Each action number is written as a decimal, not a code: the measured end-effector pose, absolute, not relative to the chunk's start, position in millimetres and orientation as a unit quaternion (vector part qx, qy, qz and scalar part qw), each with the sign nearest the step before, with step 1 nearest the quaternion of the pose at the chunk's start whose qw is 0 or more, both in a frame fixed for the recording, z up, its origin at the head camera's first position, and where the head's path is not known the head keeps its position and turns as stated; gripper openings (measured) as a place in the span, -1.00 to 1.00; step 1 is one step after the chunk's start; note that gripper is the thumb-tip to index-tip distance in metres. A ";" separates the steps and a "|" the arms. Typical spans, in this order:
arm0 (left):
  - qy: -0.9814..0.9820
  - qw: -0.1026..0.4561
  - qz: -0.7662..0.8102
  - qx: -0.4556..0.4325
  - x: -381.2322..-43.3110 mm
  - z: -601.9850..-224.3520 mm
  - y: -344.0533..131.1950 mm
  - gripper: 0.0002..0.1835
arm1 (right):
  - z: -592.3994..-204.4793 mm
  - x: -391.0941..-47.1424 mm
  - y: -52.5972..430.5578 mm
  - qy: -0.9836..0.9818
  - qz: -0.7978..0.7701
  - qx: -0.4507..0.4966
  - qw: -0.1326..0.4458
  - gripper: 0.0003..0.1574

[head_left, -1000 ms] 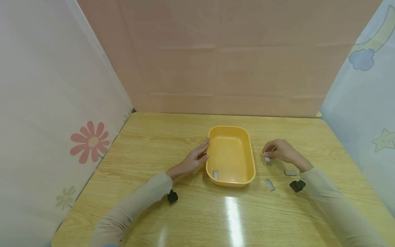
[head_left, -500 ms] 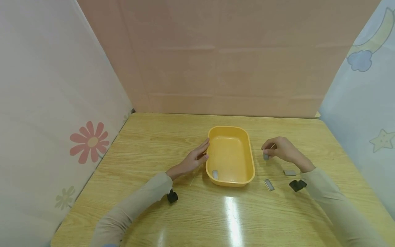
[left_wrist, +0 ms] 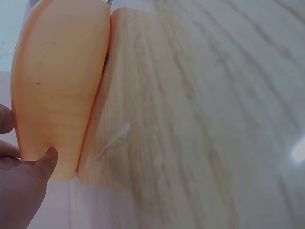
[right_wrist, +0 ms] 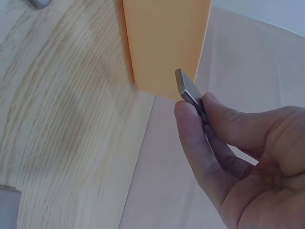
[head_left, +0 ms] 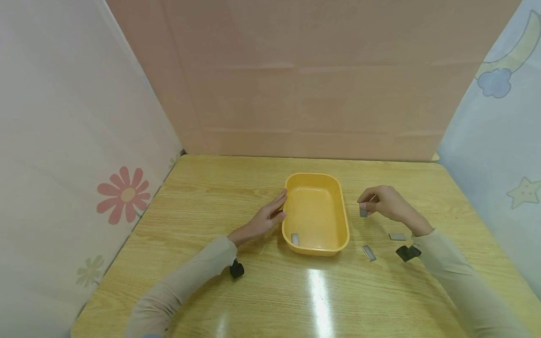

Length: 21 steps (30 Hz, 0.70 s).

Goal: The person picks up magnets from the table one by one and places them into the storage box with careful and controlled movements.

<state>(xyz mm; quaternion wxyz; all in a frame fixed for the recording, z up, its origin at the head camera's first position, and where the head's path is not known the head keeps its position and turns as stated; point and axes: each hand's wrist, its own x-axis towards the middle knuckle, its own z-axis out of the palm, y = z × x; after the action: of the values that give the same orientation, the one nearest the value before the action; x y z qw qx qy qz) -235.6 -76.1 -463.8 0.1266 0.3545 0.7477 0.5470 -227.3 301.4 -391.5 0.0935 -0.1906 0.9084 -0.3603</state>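
While touching the left wall of a yellow, rounded rectangular plastic tray (head_left: 316,213) with the outstretched left hand (head_left: 263,219), loose of grip, pinches a small, flat, grey metallic block (right_wrist: 188,90) in the grip of the right hand (head_left: 390,204). Holds it above the pale wood-grained worktop (head_left: 236,188), right of the tray. Has a similar block (head_left: 295,239) in the tray's near-left corner and two more blocks (head_left: 369,253) (head_left: 397,236) on the worktop.
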 end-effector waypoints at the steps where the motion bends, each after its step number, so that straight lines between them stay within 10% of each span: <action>1: 0.747 0.126 0.548 0.355 -235.7 -463.7 -76.0 -0.40 | -390.7 -226.8 300.9 0.909 -0.360 -0.190 0.091 -0.80; 21: 0.753 0.119 0.537 0.361 -235.7 -462.0 -76.4 -0.39 | -383.1 -224.0 291.8 0.909 -0.355 -0.209 0.066 -0.89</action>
<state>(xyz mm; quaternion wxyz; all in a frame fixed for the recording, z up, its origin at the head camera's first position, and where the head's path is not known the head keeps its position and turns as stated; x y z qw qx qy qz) -235.7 -76.4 -462.0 0.1189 0.3609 0.7532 0.5370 -224.0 291.8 -383.1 0.0664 -0.2091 0.9087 -0.3550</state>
